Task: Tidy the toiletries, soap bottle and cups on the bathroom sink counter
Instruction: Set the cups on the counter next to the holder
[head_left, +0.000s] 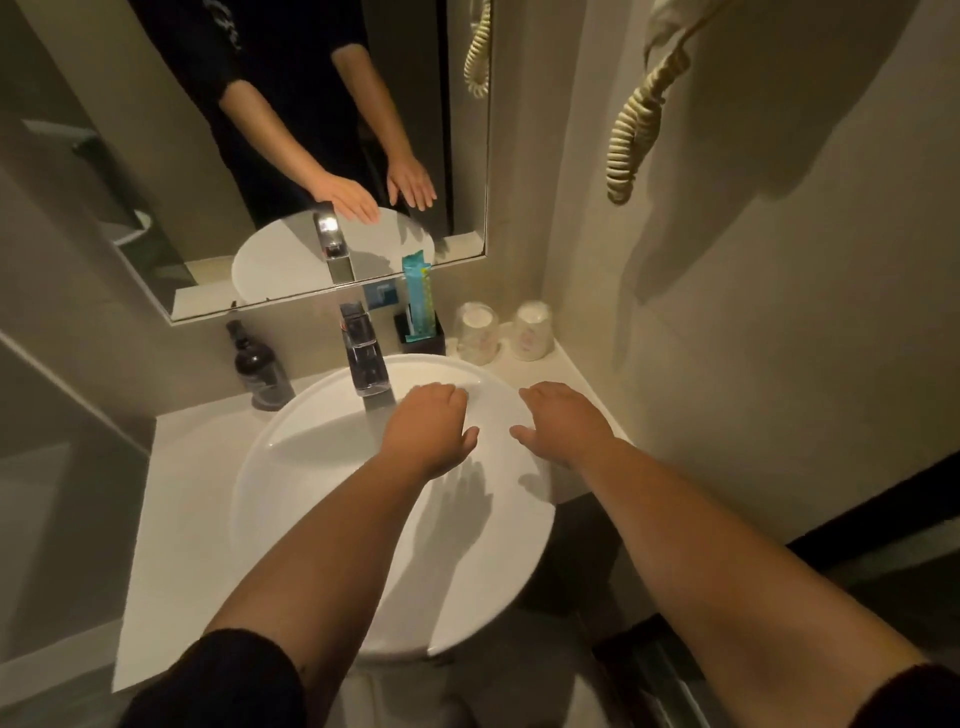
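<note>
My left hand (428, 423) hovers palm down over the back of the white basin (291, 467), fingers loosely spread, holding nothing. My right hand (563, 421) hangs over the basin's right rim, also empty. A dark soap bottle (257, 369) stands on the counter left of the chrome tap (363, 353). Right of the tap, a dark holder (428, 340) carries a teal toiletry packet (417, 291). Two cups (475, 332) (532, 330) stand upside down in the back right corner.
A mirror (260, 156) covers the wall behind the counter and reflects my arms and the tap. A coiled cord (636, 124) hangs on the right wall. The white counter (176, 519) stretches left of the basin. The floor drops away at the front right.
</note>
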